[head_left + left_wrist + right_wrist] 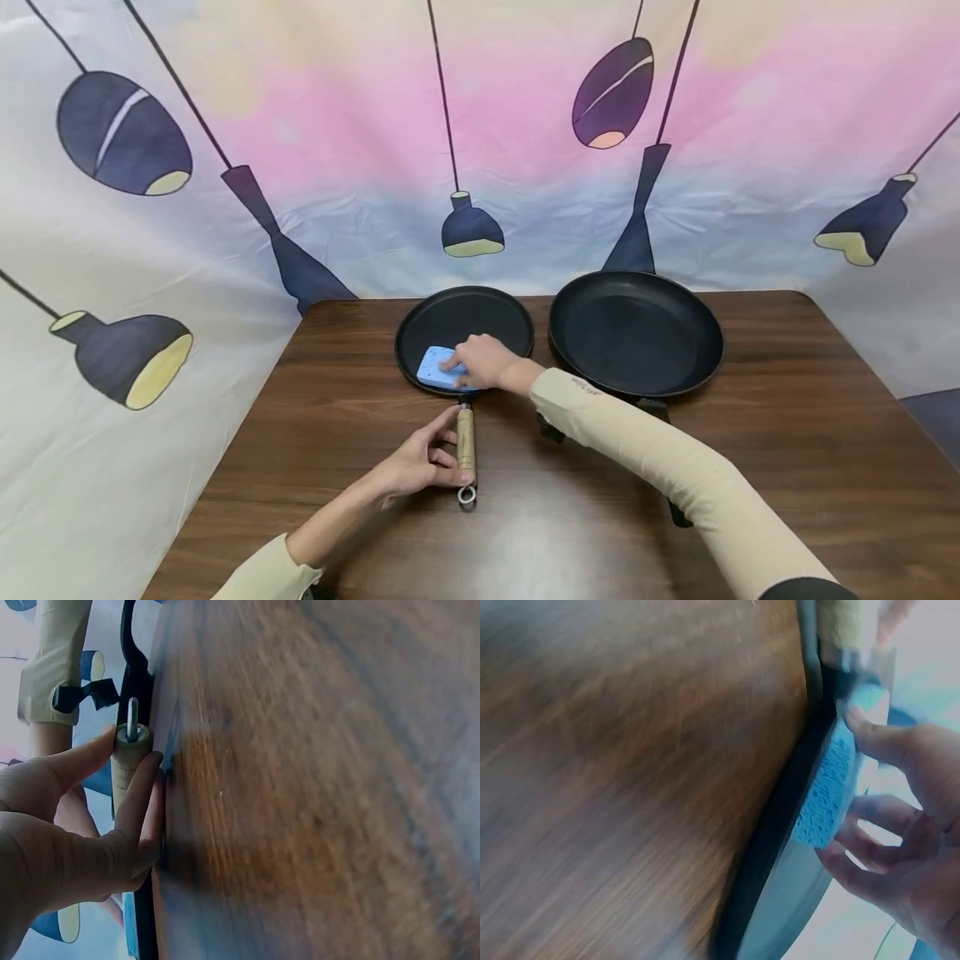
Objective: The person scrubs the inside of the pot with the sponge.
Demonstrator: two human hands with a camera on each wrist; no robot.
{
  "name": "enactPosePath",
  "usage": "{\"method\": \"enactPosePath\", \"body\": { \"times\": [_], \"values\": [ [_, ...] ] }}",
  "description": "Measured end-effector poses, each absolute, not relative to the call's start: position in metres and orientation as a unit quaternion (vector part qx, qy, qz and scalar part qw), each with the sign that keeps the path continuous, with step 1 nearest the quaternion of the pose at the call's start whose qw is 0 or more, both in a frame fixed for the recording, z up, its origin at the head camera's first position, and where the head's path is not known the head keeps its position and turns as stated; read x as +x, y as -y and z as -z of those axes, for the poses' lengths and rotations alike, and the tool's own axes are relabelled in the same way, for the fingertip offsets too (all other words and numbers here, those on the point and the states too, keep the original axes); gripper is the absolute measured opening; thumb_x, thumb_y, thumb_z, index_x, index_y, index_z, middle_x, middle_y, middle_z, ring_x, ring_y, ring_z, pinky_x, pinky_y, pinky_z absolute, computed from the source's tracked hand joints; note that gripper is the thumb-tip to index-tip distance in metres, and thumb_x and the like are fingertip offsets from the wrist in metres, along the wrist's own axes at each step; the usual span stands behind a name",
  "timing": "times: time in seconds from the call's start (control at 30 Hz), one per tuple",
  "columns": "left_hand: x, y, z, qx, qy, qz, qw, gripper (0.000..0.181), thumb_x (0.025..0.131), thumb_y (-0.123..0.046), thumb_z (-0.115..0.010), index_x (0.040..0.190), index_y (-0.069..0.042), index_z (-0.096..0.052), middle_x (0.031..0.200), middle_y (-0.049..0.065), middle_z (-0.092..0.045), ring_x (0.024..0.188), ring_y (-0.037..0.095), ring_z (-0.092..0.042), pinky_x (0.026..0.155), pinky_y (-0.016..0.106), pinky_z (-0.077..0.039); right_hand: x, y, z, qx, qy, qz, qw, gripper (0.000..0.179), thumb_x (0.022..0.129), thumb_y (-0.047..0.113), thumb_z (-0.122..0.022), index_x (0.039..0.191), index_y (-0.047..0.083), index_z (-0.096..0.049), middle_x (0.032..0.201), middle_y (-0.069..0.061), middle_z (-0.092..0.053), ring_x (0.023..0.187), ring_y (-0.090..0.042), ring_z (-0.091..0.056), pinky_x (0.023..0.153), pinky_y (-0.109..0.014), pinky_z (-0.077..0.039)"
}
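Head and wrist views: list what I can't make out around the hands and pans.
- Head view: right end of the blue sponge, covered by the right hand.
- Head view: middle of the black handle on the larger pan, hidden by the right sleeve.
- Right wrist view: wooden handle, cut off by the top edge.
- Right wrist view: tabletop grain, blurred.

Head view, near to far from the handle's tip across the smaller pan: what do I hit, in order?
Metal ring → wooden handle → blue sponge → smaller pan's far rim → printed cloth. Hands left out: they overlap.

2 frying pans [480, 321] [637, 333] — 1 sponge [433, 367], 1 table [322, 442] — 2 hands [420, 462] [486, 362]
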State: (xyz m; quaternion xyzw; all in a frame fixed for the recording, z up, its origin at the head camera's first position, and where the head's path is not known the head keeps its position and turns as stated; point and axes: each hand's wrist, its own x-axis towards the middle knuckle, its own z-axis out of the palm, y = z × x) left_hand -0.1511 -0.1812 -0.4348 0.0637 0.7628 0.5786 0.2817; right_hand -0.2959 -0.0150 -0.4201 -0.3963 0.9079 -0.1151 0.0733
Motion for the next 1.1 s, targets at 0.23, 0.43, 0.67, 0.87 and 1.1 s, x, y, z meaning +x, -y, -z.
{"method": "enactPosePath", "body": {
  "times": [0.23, 0.43, 0.67, 0.87, 1.1],
  "values": [
    [-0.146, 0.189, 0.434, 0.068, -0.760, -0.584, 0.278, 0.105, 0.083, -0.005, -0.084, 0.163, -0.008, -0.017, 0.135, 0.024, -0.041, 0.091, 0.015, -0.065, 0.076, 0.026, -0.053, -0.296, 0.050, 0.419, -0.389, -0.916, 0.089, 0.035, 0.038, 0.096, 0.031, -0.072, 0.134, 0.025, -0.068, 0.131, 0.003, -0.070, 0.067, -0.013, -0.069, 0.055, -0.018, -0.050],
    [-0.146, 0.190, 0.432, 0.080, -0.760, -0.586, 0.268, 0.104, 0.082, -0.004, -0.085, 0.162, -0.005, -0.019, 0.133, 0.024, -0.042, 0.090, 0.015, -0.065, 0.075, 0.025, -0.052, -0.316, 0.070, 0.419, -0.355, -0.929, 0.096, 0.038, 0.038, 0.100, 0.023, -0.068, 0.138, 0.027, -0.065, 0.131, 0.004, -0.071, 0.074, -0.013, -0.070, 0.058, -0.020, -0.051],
    [-0.147, 0.189, 0.432, 0.071, -0.766, -0.579, 0.269, 0.103, 0.082, -0.004, -0.086, 0.162, -0.009, -0.022, 0.135, 0.024, -0.042, 0.093, 0.017, -0.063, 0.079, 0.027, -0.053, -0.342, 0.080, 0.430, -0.316, -0.946, 0.061, 0.044, 0.048, 0.106, 0.020, -0.058, 0.152, 0.031, -0.049, 0.135, -0.001, -0.066, 0.117, -0.020, -0.063, 0.088, -0.029, -0.059],
    [-0.147, 0.186, 0.436, 0.070, -0.765, -0.582, 0.268, 0.104, 0.081, -0.004, -0.086, 0.162, -0.008, -0.022, 0.135, 0.024, -0.042, 0.094, 0.017, -0.063, 0.079, 0.027, -0.053, -0.357, 0.078, 0.437, -0.292, -0.956, 0.013, 0.024, 0.053, 0.107, 0.021, -0.055, 0.157, 0.035, -0.041, 0.141, -0.006, -0.058, 0.125, -0.027, -0.056, 0.097, -0.036, -0.055],
    [-0.148, 0.184, 0.438, 0.066, -0.764, -0.584, 0.266, 0.103, 0.082, -0.003, -0.085, 0.163, -0.011, -0.021, 0.137, 0.024, -0.041, 0.094, 0.017, -0.063, 0.079, 0.026, -0.053, -0.370, 0.065, 0.443, -0.246, -0.969, 0.017, 0.013, 0.051, 0.109, 0.024, -0.050, 0.157, 0.039, -0.038, 0.147, -0.010, -0.054, 0.123, -0.031, -0.056, 0.099, -0.040, -0.054]
  ]
}}
